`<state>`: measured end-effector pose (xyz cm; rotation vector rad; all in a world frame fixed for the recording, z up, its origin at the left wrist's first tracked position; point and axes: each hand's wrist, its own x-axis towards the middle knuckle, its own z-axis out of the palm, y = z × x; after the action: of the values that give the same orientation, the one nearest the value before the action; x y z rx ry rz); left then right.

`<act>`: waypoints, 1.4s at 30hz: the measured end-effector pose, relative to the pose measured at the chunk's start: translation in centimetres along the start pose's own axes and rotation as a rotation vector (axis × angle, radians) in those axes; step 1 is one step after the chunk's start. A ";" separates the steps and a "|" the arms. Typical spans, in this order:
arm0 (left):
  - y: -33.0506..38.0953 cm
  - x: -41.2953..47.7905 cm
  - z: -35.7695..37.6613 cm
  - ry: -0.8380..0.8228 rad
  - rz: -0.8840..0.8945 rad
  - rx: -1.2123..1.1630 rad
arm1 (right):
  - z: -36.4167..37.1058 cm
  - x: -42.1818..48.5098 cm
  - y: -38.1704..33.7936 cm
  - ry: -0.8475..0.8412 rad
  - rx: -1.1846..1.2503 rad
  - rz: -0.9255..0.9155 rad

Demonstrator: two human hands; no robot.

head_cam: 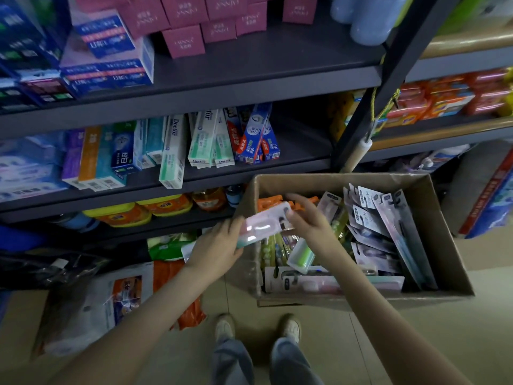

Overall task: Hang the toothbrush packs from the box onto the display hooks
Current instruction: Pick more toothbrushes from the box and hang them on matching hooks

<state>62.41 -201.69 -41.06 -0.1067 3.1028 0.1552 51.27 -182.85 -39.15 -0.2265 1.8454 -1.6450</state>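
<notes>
A pink and white toothbrush pack point(262, 225) hangs over the near left corner of the cardboard box point(455, 254). My left hand point(219, 245) grips its lower end and my right hand point(308, 218) pinches its upper end. Inside the box lie several more toothbrush packs point(385, 226), grey and pink ones at the right, orange ones point(268, 202) at the back left, and a green one point(302, 255) in the middle. No display hooks are in view.
Dark metal shelves point(249, 79) rise ahead with toothpaste boxes point(172, 151), pink cartons point(183, 41) and orange tubs point(125, 215). Bagged goods point(91, 298) lie on the floor at left. A shelf upright point(388, 87) stands behind the box. My shoes point(258, 327) are on the tiled floor below.
</notes>
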 end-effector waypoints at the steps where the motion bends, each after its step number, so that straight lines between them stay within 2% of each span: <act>1: 0.0 0.0 -0.1 -0.026 -0.070 -0.039 | -0.1 0.3 0.4 0.127 -0.080 0.014; 3: 0.0 -0.1 0.1 -0.057 -0.216 -0.095 | -0.5 1.4 2.2 0.367 -0.550 0.077; 5: 0.1 -0.2 0.4 -0.082 -0.314 -0.129 | -0.5 1.9 4.2 0.387 -1.002 0.252; 7: 0.4 -0.1 0.5 -0.115 -0.374 -0.153 | 0.1 2.1 5.7 0.334 -1.184 0.398; 10: 0.3 0.1 0.7 -0.145 -0.396 -0.139 | 1.3 2.3 6.9 0.301 -1.232 0.449; 13: 0.1 -0.3 0.7 -0.161 -0.386 -0.159 | 2.2 2.0 7.0 0.324 -1.126 0.427; 20: 0.8 -0.8 0.3 -0.171 -0.372 -0.201 | 3.0 0.4 6.6 0.451 -0.820 0.192; 25: 1.1 -0.6 -0.3 -0.175 -0.393 -0.272 | 2.4 0.1 5.7 0.411 -0.521 0.120; 28: 1.5 -0.5 -1.0 -0.151 -0.401 -0.292 | 2.1 -0.2 4.8 0.450 -0.465 0.080; 30: 2.0 -0.5 -1.6 -0.152 -0.401 -0.295 | 2.0 -0.5 4.0 0.445 -0.489 0.145; 33: 2.5 -0.4 -2.5 -0.143 -0.398 -0.309 | 1.2 -1.3 2.2 0.397 -0.490 0.363; 35: 2.7 -0.2 -3.3 -0.123 -0.390 -0.323 | 0.4 -1.9 1.4 0.399 -0.326 0.456; 37: 3.1 -0.1 -4.2 -0.106 -0.379 -0.345 | -0.5 -2.6 0.8 0.403 -0.081 0.474; 40: 4.1 0.1 -5.5 -0.096 -0.356 -0.370 | -1.6 -3.6 -0.1 0.324 0.287 0.510; 42: 4.9 0.2 -6.0 -0.096 -0.338 -0.365 | -2.2 -4.5 -0.8 0.273 0.436 0.505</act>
<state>61.72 -197.43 -34.57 -0.6053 2.8679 0.6866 53.30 -178.84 -36.87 0.6270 1.5028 -1.7050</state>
